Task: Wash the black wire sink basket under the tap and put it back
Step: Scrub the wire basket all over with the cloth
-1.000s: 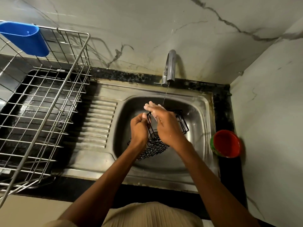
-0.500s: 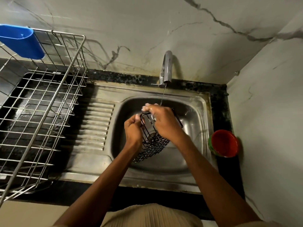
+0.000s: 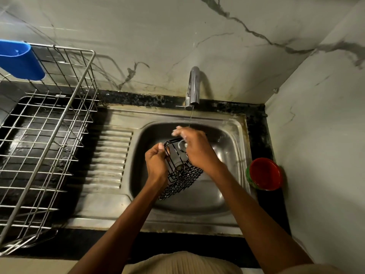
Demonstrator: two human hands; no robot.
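The black wire sink basket [image 3: 180,177] hangs tilted over the steel sink [image 3: 223,194], its mesh bottom toward me. My left hand [image 3: 156,163] grips the basket's left rim with curled fingers. My right hand [image 3: 194,149] lies over the basket's right side and upper rim, fingers wet and soapy, thumb hooked on the wire. A thin stream of water falls from the chrome tap [image 3: 193,88] onto the fingers of my right hand.
A steel wire dish rack [image 3: 49,147] stands on the dark counter to the left, with a blue plastic holder [image 3: 18,59] hung on its back corner. A red cup [image 3: 264,174] sits right of the sink against the marble wall. The ribbed drainboard [image 3: 110,159] lies between rack and bowl.
The basket has turned more upright and narrower in my hands. My right hand has slid along its top rim under the stream; my left hand keeps its grip.
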